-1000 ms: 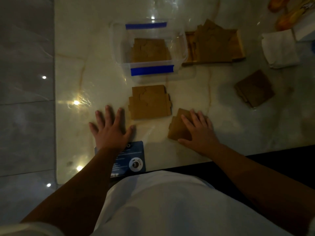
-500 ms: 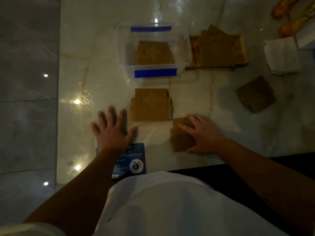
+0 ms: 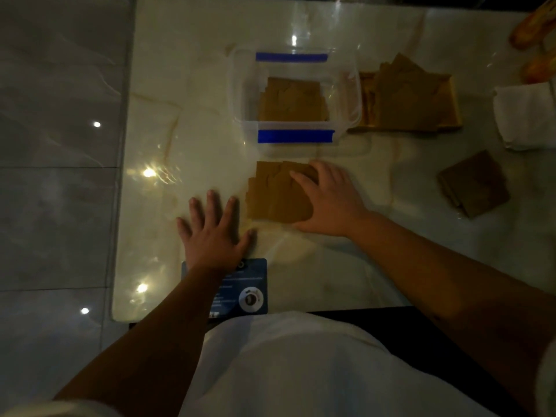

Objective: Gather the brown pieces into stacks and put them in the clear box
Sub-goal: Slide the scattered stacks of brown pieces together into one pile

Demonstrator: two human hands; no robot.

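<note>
A clear box point(image 3: 237, 94) with blue tape on two sides stands at the table's middle back, with a stack of brown pieces point(image 3: 291, 100) inside. Just in front of it lies another stack of brown pieces point(image 3: 270, 194), somewhat uneven. My right hand point(image 3: 328, 200) lies over this stack's right side, fingers on top and thumb at its near edge, gripping pieces. My left hand point(image 3: 210, 233) rests flat on the table left of the stack, fingers spread, holding nothing. More brown pieces fill a wooden tray point(image 3: 451, 100) to the right of the box. A darker stack point(image 3: 472, 183) lies farther right.
A folded white cloth point(image 3: 523, 115) sits at the right edge, with orange objects point(image 3: 529, 28) behind it. A blue printed card point(image 3: 240, 290) lies by the table's near edge under my left wrist. The table's left edge drops to a tiled floor point(image 3: 54, 176).
My right hand has carried the small pile of brown pieces from the near right up and left onto the stack in front of the box. The left hand has stayed flat.
</note>
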